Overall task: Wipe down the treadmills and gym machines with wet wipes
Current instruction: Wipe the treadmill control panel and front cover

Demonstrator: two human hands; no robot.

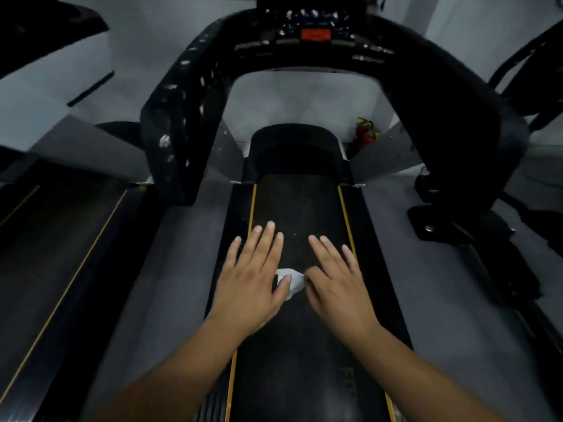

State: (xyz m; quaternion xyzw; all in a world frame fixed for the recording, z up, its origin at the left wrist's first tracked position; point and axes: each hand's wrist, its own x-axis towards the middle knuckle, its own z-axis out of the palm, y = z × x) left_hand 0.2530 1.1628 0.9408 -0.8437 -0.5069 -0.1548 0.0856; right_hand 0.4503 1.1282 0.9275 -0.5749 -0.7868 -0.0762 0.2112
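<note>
The left hand (253, 275) and right hand (338, 281) lay palm-down on the treadmill belt (298, 202), fingers (268, 239) straight and slightly spread, clamped on nothing. The white wet wipe (292, 280) sat bunched behind the fingertips, between the thumbs; the left thumb lay across it, and the right thumb touched its edge. The console (313, 33) stood well beyond the fingertips.

The belt (298, 205) is lying open straight ahead between its two yellow lines (343, 205) as far as the black motor cover (294, 147), which is closing the far end, while the left handrail (179, 126) and the right handrail (457, 117) are rising close at both sides and the console (313, 35) is arching overhead.
</note>
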